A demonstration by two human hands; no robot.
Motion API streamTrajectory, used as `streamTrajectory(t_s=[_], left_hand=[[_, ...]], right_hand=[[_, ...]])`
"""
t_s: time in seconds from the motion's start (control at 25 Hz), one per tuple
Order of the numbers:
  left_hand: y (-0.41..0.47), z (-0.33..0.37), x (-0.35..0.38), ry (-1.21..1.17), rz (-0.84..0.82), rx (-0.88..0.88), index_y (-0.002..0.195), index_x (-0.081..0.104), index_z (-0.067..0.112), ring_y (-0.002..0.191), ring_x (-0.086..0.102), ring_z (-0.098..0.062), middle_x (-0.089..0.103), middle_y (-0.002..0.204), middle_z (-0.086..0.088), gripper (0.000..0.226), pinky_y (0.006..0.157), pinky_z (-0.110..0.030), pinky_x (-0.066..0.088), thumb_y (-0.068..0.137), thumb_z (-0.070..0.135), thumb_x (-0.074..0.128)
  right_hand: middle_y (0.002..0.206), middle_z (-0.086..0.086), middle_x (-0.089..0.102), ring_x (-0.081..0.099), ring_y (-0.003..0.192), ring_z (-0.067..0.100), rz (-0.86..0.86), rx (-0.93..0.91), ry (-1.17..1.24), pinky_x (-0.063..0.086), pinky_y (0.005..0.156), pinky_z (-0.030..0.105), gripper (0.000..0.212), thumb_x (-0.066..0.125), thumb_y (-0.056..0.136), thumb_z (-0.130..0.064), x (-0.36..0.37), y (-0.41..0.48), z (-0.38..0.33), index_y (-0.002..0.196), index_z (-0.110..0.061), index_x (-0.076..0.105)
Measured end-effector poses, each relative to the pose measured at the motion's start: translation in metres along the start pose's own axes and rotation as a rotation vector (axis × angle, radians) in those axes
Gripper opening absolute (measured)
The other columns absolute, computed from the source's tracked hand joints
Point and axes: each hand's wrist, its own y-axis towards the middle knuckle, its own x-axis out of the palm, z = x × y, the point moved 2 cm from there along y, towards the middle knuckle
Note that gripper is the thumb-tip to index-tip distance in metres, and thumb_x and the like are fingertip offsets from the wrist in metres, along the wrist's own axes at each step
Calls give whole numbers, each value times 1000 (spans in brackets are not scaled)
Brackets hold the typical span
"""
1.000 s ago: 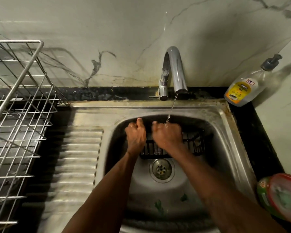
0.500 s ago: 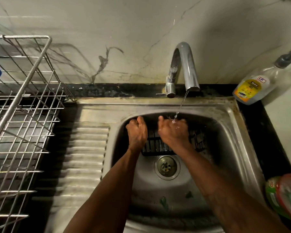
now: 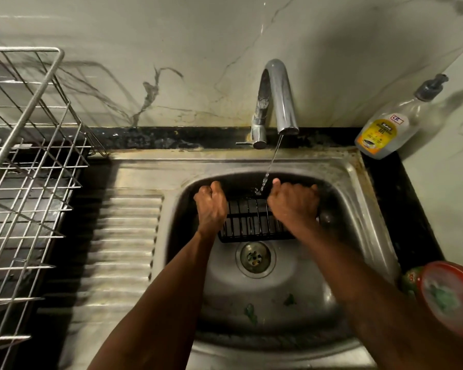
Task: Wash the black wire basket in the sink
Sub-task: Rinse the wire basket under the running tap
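**Sink station: black wire basket held under a running tap**

1. Black wire basket: in the sink, at the far side of the bowl, just beyond the drain. Its long barred side faces the camera. Whether its lower edge rests on the bowl floor cannot be told.
2. Left hand: fingers curled over the basket's left end, thumb raised on top, gripping the wire. The forearm reaches in from the near edge.
3. Right hand: fingers curled over the basket's right end, thumb pointing up beside the water. The fingertips are hidden behind the frame.
4. Tap: chrome, arched, mounted at the back of the sink. A thin water stream falls at a slant and lands on the basket's far upper edge, between the two hands.
5. Drainboard: ribbed steel, left of the bowl, part of the same sink unit.
6. Dish rack: silver wire, on the left, beside the drainboard.
7. Soap bottle: clear, with a yellow label and dark pump, standing on the black worktop at the sink's far right corner, against the wall.
8. Red-rimmed round container: at the right edge of view, near the sink's right side; its contents are blurred.
9. Green scraps: small pieces on the bowl floor, on the near side of the drain.
10. Marble wall: pale with dark veins, behind the tap
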Motion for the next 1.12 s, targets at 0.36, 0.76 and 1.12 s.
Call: streamTrajectory(t_s=[0.36,0.76,1.12], left_hand=[[-15,-16,17,-123,35,55,99,68,0,97,59,-31,65,109,-20,38,94,-41,45,98,32,46],[-10,-20,21,-121,72,63,98,70,2,103,64,-32,68,108,-20,51,100,-43,48,98,45,43],[2,-16,25,-22,60,161,48,48,13,46,51,-15,49,46,2,52,55,-33,50,96,33,48]], right_hand=[[92,3,67,63,92,24,88,-531,68,44,92,43,38,31,104,-40,12,-45,-64,94,-22,63],[123,4,61,55,120,25,157,-619,18,32,109,55,50,27,104,-49,25,-56,-41,132,-20,57],[69,4,63,66,73,23,-25,-387,195,48,74,35,63,26,105,-56,3,16,-39,69,-18,61]])
